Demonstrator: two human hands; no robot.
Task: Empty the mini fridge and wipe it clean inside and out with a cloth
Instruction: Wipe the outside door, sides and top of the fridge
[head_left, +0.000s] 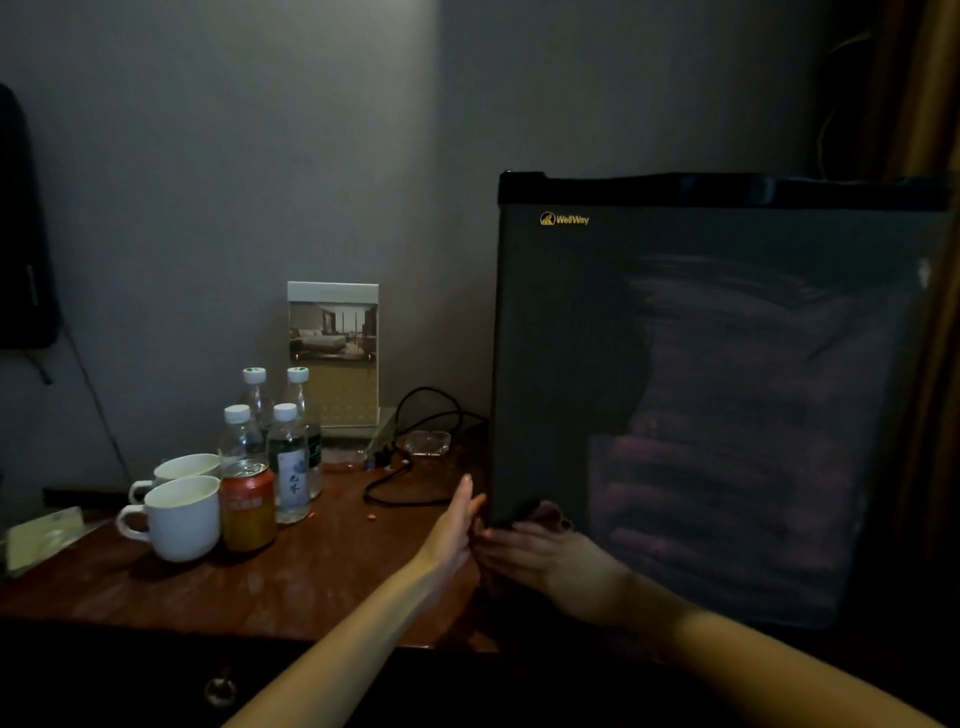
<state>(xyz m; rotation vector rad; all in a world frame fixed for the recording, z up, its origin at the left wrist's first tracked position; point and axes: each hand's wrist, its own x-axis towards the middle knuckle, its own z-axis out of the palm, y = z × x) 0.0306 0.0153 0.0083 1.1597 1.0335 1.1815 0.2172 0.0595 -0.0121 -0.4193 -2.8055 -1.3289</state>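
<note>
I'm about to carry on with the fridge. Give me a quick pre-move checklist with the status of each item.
1. Is the mini fridge door shut: ok, it looks closed.
2. Fridge emptied: cannot tell. Four water bottles and a can stand on the desk, but the inside is hidden.
3. Cloth in the right hand: cannot tell. Only a dark bunch shows above its fingers.
4. Placement of the left hand: ok, flat on the door's left edge.
5. Door front wiped: not ok. Streaks cover the middle and right, with none near the logo.

bare desk (332, 566) between can (248, 505), fridge (717, 395)
</note>
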